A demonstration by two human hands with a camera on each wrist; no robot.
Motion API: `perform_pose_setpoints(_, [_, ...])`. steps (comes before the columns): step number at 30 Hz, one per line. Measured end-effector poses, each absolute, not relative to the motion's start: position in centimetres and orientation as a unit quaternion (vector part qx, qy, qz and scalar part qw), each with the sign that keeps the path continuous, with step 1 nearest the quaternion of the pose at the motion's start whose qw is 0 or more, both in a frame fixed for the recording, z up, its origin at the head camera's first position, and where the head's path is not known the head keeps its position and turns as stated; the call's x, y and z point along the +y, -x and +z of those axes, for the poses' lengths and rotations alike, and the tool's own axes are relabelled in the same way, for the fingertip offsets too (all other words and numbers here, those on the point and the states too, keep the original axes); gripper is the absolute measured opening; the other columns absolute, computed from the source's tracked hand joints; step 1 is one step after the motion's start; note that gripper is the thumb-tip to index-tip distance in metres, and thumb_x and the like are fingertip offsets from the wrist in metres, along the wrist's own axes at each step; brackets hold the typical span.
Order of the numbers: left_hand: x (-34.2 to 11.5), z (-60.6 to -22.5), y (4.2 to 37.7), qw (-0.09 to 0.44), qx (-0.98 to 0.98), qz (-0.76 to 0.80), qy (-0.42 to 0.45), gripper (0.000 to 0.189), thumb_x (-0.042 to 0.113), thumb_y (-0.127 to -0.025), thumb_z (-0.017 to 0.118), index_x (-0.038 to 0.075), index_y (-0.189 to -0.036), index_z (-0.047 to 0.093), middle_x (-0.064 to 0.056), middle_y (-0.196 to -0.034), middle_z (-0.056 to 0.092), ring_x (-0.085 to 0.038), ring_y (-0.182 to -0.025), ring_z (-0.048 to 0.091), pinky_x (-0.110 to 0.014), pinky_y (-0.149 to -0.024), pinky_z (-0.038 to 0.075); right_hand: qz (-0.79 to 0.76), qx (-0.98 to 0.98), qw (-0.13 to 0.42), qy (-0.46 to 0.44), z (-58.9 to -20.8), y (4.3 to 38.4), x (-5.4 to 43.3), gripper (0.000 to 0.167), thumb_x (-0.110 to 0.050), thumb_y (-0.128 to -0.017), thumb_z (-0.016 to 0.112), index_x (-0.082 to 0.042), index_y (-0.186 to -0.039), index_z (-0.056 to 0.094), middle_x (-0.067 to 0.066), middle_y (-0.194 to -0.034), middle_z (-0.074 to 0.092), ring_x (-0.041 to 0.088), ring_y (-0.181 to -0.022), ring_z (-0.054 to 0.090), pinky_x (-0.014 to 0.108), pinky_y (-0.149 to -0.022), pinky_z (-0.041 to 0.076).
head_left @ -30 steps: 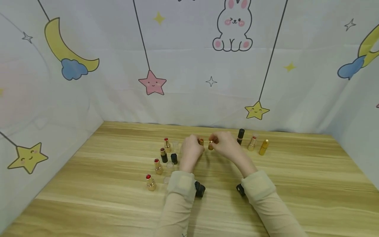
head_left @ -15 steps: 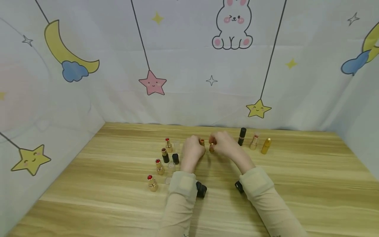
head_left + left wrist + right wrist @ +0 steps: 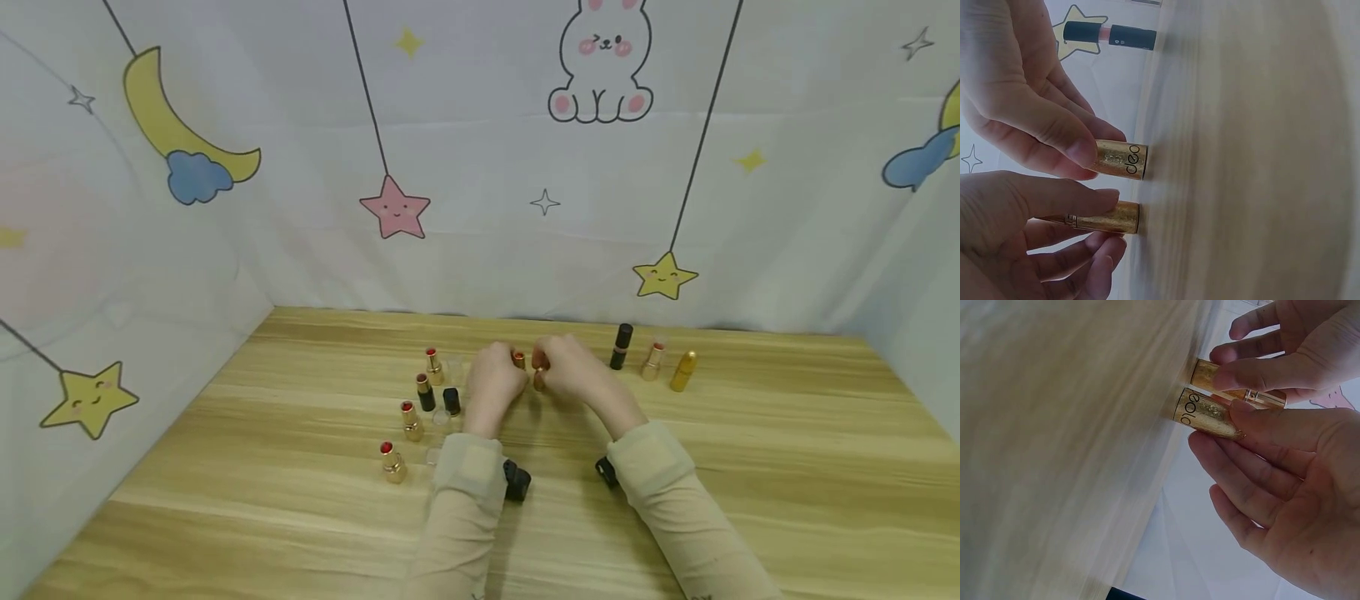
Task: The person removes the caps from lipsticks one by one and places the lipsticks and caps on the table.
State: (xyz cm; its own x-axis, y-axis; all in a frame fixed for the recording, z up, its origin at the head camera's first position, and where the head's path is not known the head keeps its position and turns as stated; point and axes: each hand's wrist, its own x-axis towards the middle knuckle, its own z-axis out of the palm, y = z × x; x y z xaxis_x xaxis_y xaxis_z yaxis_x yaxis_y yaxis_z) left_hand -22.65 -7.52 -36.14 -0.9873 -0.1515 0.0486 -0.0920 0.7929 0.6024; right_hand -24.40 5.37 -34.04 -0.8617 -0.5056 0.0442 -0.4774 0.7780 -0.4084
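Note:
My left hand (image 3: pixel 497 382) pinches a gold lipstick tube (image 3: pixel 1110 217) between thumb and fingers, upright at the tabletop. Beside it, my right hand (image 3: pixel 576 371) holds a gold lipstick cap (image 3: pixel 1207 415) with dark lettering, its end close to or on the wood. In the head view, the top of the lipstick (image 3: pixel 519 359) shows past the left fingers. Tube and cap stand side by side with a small gap between them in the left wrist view. My fingers cover the cap's upper part, and whether anything is inside it cannot be seen.
To the left stand several uncapped lipsticks (image 3: pixel 393 463) with red tips, beside a black cap (image 3: pixel 452 402) and clear caps (image 3: pixel 441 419). On the right are a black tube (image 3: pixel 621 347), a clear-capped lipstick (image 3: pixel 653 361) and a gold tube (image 3: pixel 683 372). A patterned cloth (image 3: pixel 480 275) hangs behind.
My right hand has brought the gold cap slightly lower, toward the table. The left hand keeps its grip on the lipstick; the head view has shifted a little.

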Motion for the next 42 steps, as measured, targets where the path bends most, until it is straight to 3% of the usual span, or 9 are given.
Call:
perform_pose_setpoints(10, [-7.3, -35.9, 22.7, 0.031, -0.945, -0.318, -0.07, 0.021, 0.003, -0.076, 0.065, 0.013, -0.065, 0.051, -0.004, -0.07, 0.053, -0.019, -0.063, 0.044, -0.029, -0.049, 0.031, -0.207, 0.943, 0.038, 0.258, -34.2, 24.5, 5.6, 0.01, -0.001, -0.082, 0.068, -0.001, -0.092, 0.067, 0.01, -0.087, 0.067, 0.022, -0.077, 0.06, 0.037, -0.071, 0.051])
perform_pose_setpoints(18, [-7.4, -36.0, 22.7, 0.036, -0.945, -0.321, -0.054, 0.015, 0.003, -0.075, 0.065, 0.012, -0.067, 0.055, -0.004, -0.07, 0.053, -0.019, -0.063, 0.044, -0.028, -0.051, 0.031, -0.204, 0.943, 0.034, 0.261, -34.1, 24.4, 5.5, 0.021, -0.002, -0.083, 0.066, 0.001, -0.103, 0.068, 0.012, -0.093, 0.069, 0.025, -0.086, 0.063, 0.04, -0.078, 0.052])
perform_pose_setpoints(22, [-7.6, -35.9, 22.7, 0.036, -0.944, -0.326, -0.039, 0.007, 0.003, -0.076, 0.065, 0.01, -0.08, 0.064, -0.006, -0.079, 0.062, -0.02, -0.069, 0.05, -0.029, -0.056, 0.036, -0.197, 0.95, 0.039, 0.239, -33.8, 24.2, 5.5, 0.026, -0.008, -0.085, 0.066, -0.003, -0.11, 0.068, 0.013, -0.104, 0.069, 0.027, -0.096, 0.064, 0.043, -0.082, 0.052])
perform_pose_setpoints(28, [-8.0, -35.6, 22.7, 0.038, -0.936, -0.349, -0.018, 0.024, 0.008, -0.081, 0.069, 0.007, -0.105, 0.07, -0.009, -0.1, 0.071, -0.024, -0.087, 0.063, -0.036, -0.074, 0.051, -0.198, 0.958, 0.025, 0.204, -33.1, 23.9, 5.4, 0.028, -0.018, -0.088, 0.066, -0.008, -0.114, 0.067, 0.012, -0.114, 0.068, 0.03, -0.106, 0.064, 0.047, -0.086, 0.052])
perform_pose_setpoints(35, [-8.1, -34.9, 22.5, 0.05, -0.934, -0.353, 0.005, 0.026, 0.007, -0.082, 0.07, 0.006, -0.108, 0.069, -0.011, -0.101, 0.071, -0.026, -0.092, 0.065, -0.039, -0.078, 0.052, -0.21, 0.954, -0.009, 0.212, -32.1, 23.4, 5.6, 0.028, -0.02, -0.09, 0.066, -0.006, -0.114, 0.067, 0.014, -0.114, 0.069, 0.032, -0.105, 0.065, 0.046, -0.085, 0.053])
perform_pose_setpoints(42, [-8.0, -33.9, 22.1, 0.036, -0.936, -0.349, 0.029, 0.03, 0.008, -0.085, 0.068, 0.007, -0.115, 0.066, -0.013, -0.116, 0.068, -0.026, -0.102, 0.065, -0.04, -0.084, 0.053, -0.217, 0.953, -0.039, 0.206, -31.2, 22.9, 5.8, 0.023, -0.02, -0.091, 0.065, -0.008, -0.11, 0.067, 0.013, -0.111, 0.07, 0.031, -0.101, 0.066, 0.046, -0.079, 0.054])
